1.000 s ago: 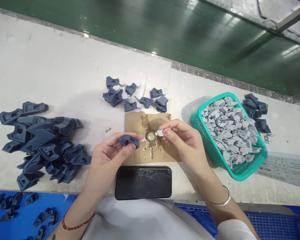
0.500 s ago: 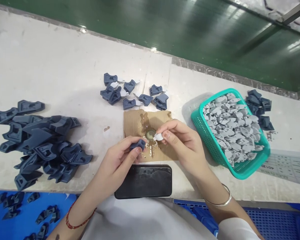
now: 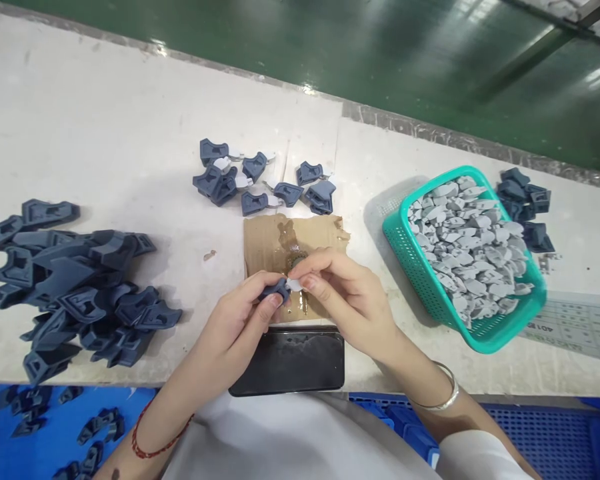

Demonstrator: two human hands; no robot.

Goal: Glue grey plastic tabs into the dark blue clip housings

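Note:
My left hand (image 3: pixel 237 320) grips a dark blue-grey part (image 3: pixel 279 289) between thumb and fingers. A small light grey piece (image 3: pixel 293 285) is pinched in my right hand (image 3: pixel 347 300), its tip at the right end of the dark part. Both hands are over a wet brown cardboard sheet (image 3: pixel 260 243). Behind my right fingertips a small round cap (image 3: pixel 296 259) is partly hidden. A black phone (image 3: pixel 300 363) lies just in front of the cardboard. Past the cardboard lie several dark parts (image 3: pixel 288 193) with light pieces attached.
A large pile of dark parts (image 3: pixel 75 280) covers the left of the table. On the right stands a green basket (image 3: pixel 415 273) full of light grey pieces (image 3: pixel 470 247). More dark parts (image 3: pixel 523 193) and a printed sheet (image 3: pixel 580 323) are beyond it. Blue bins (image 3: pixel 55 437) sit below the table edge.
My right hand has moved left with the light piece, bringing it against the dark part in my left hand. My right fingers now partly cover the round cap.

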